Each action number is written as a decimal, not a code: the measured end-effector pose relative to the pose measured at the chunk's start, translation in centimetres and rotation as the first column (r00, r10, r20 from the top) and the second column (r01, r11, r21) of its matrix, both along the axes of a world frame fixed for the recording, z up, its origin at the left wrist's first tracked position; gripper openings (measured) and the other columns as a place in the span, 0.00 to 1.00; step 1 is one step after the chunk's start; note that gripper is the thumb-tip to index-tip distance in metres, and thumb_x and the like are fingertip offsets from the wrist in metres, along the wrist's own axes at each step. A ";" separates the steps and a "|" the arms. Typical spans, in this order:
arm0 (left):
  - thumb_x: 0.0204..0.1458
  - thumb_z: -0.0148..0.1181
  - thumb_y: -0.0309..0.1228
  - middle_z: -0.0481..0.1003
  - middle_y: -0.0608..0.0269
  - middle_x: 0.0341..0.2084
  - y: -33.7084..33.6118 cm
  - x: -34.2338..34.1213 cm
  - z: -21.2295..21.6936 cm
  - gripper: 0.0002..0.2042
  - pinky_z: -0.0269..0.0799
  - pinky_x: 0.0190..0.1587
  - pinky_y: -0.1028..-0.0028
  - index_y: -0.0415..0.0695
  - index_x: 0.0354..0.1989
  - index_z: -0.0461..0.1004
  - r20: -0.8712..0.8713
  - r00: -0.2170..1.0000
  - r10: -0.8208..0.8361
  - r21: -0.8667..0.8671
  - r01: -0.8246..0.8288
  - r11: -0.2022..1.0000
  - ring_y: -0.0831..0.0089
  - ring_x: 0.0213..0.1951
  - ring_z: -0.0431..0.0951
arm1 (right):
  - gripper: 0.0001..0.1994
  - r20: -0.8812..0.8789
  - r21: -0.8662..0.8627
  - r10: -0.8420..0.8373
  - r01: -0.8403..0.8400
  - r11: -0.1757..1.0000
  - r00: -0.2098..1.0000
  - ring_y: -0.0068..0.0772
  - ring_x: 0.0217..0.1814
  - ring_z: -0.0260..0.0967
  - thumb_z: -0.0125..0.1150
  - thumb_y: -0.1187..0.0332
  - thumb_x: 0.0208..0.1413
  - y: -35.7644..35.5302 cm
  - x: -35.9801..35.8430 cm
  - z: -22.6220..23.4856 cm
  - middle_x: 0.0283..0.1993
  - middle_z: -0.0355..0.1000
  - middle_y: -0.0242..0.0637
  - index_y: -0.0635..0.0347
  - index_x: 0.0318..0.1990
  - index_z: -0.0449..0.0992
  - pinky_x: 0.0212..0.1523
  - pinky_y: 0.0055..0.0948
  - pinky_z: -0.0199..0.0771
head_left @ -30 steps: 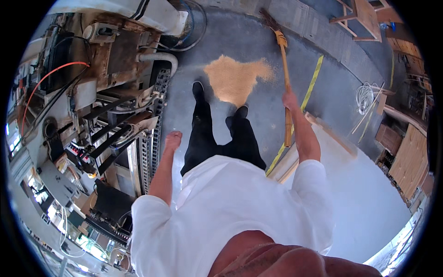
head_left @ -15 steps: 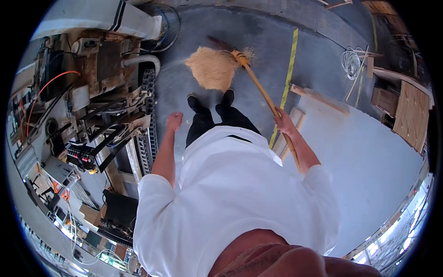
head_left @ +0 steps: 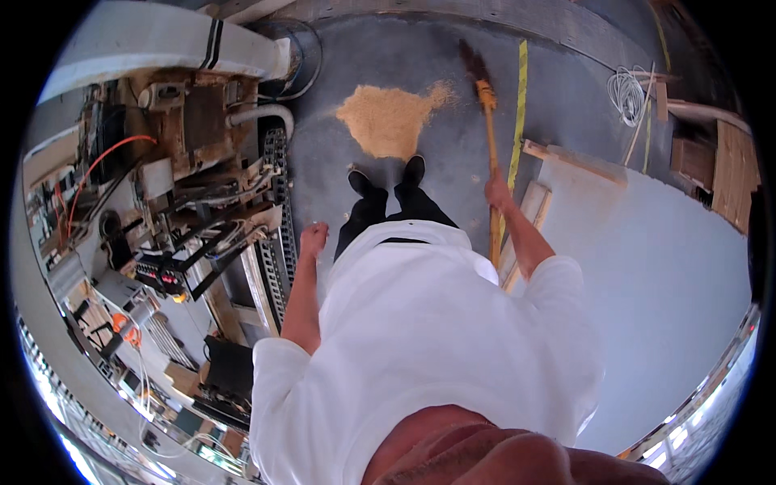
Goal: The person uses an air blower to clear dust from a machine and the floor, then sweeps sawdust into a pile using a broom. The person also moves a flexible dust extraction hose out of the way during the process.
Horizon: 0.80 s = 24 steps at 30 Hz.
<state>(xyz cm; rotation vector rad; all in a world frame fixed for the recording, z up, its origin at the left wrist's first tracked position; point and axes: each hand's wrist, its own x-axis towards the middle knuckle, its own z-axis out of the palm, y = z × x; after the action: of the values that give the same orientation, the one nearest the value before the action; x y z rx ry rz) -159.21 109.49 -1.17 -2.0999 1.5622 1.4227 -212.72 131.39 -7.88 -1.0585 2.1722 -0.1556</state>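
My right hand (head_left: 498, 194) grips the long orange handle of a broom (head_left: 488, 145). The dark bristle head rests on the grey floor at the right edge of a tan sawdust pile (head_left: 388, 120), which lies just ahead of my black shoes. My left hand (head_left: 313, 238) hangs at my side in a loose fist, holding nothing, close to a black cable chain on the machine (head_left: 279, 202).
A large machine (head_left: 186, 186) with cables, hoses and metal frames fills the left. A yellow floor line (head_left: 517, 113) runs past the broom. Wooden boards (head_left: 529, 214) and a pale sheet (head_left: 663, 267) lie on the right, with a white cable coil (head_left: 630, 90) beyond.
The broom swung from the pile's left side over to its right edge and now stands more upright. My view has shifted, and the left hand stays by the machine.
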 end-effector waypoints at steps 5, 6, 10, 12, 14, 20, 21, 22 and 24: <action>0.47 0.55 0.42 0.78 0.60 0.22 1.8 4.4 -3.5 0.15 0.71 0.34 0.71 0.44 0.24 0.78 -0.012 0.996 0.090 0.264 -0.083 0.961 0.72 0.28 0.77 | 0.28 0.387 0.008 -0.289 0.311 0.950 0.875 0.29 0.15 0.63 0.50 0.68 0.60 4.4 7.8 5.1 0.19 0.65 0.36 0.52 0.68 0.53 0.15 0.30 0.66; 0.47 0.55 0.42 0.78 0.61 0.21 2.3 6.1 -5.0 0.14 0.70 0.34 0.71 0.44 0.24 0.78 -0.036 0.993 0.116 0.320 -0.099 0.942 0.72 0.28 0.77 | 0.28 0.467 0.077 -0.365 0.374 0.924 0.805 0.28 0.14 0.63 0.50 0.68 0.60 4.6 8.6 6.5 0.18 0.65 0.35 0.51 0.68 0.53 0.14 0.29 0.66; 0.49 0.55 0.41 0.78 0.60 0.23 -1.3 -0.8 -3.8 0.15 0.71 0.35 0.70 0.41 0.29 0.78 -0.046 0.974 -0.220 0.140 0.225 0.964 0.71 0.30 0.78 | 0.28 0.571 0.295 -0.632 0.587 0.754 0.524 0.24 0.14 0.60 0.50 0.69 0.60 5.7 9.7 12.9 0.20 0.63 0.33 0.51 0.68 0.53 0.12 0.28 0.64; 0.50 0.55 0.41 0.79 0.60 0.25 -3.5 -2.1 -2.4 0.15 0.71 0.36 0.71 0.40 0.33 0.79 -0.082 0.946 -0.314 0.046 0.319 0.947 0.71 0.31 0.78 | 0.28 0.564 0.243 -0.652 0.652 0.718 0.508 0.25 0.14 0.60 0.49 0.69 0.60 6.3 9.9 12.6 0.21 0.64 0.34 0.53 0.68 0.53 0.11 0.28 0.64; 0.51 0.55 0.42 0.79 0.58 0.27 -4.7 -3.4 -0.6 0.17 0.72 0.38 0.70 0.38 0.37 0.79 -0.202 0.948 -0.245 -0.010 0.248 0.969 0.70 0.32 0.78 | 0.28 0.524 0.147 -0.650 0.693 0.706 0.550 0.25 0.14 0.61 0.49 0.68 0.60 6.9 9.2 11.4 0.21 0.64 0.34 0.53 0.68 0.53 0.12 0.29 0.64; 0.52 0.56 0.39 0.80 0.59 0.29 -5.4 0.4 3.0 0.17 0.72 0.41 0.73 0.38 0.43 0.78 -0.208 0.959 -0.191 -0.082 0.177 0.981 0.73 0.34 0.78 | 0.21 0.089 -0.069 -0.633 0.639 0.767 0.769 0.38 0.22 0.71 0.52 0.66 0.56 4.6 5.6 1.9 0.23 0.72 0.42 0.59 0.58 0.67 0.23 0.37 0.72; 0.52 0.56 0.39 0.80 0.59 0.29 -5.5 1.4 3.5 0.17 0.72 0.41 0.73 0.38 0.43 0.78 -0.200 0.962 -0.188 -0.068 0.178 0.982 0.73 0.34 0.78 | 0.19 0.018 -0.043 -0.614 0.614 0.788 0.789 0.39 0.25 0.72 0.51 0.65 0.57 4.9 5.6 0.1 0.24 0.73 0.41 0.60 0.55 0.69 0.25 0.38 0.73; 0.52 0.56 0.38 0.80 0.59 0.29 -5.2 3.2 3.9 0.17 0.72 0.40 0.73 0.38 0.43 0.78 -0.213 0.965 -0.155 -0.051 0.147 0.988 0.73 0.34 0.78 | 0.17 -0.043 0.004 -0.546 0.547 0.837 0.836 0.39 0.28 0.73 0.50 0.63 0.57 5.3 5.8 -1.9 0.24 0.73 0.41 0.60 0.52 0.71 0.28 0.39 0.73; 0.53 0.56 0.38 0.80 0.59 0.29 -3.5 7.3 3.5 0.16 0.72 0.40 0.74 0.38 0.42 0.78 -0.264 0.962 -0.074 0.002 0.078 0.997 0.74 0.33 0.78 | 0.17 -0.203 0.236 -0.053 0.101 0.966 0.978 0.40 0.33 0.75 0.48 0.59 0.59 6.9 5.6 -7.3 0.26 0.75 0.40 0.61 0.45 0.75 0.32 0.41 0.74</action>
<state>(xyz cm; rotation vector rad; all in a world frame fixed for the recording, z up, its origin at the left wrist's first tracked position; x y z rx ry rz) -151.95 106.02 2.29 -1.8822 1.6998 1.7385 -207.07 138.30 -15.15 -0.8787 2.3367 0.1865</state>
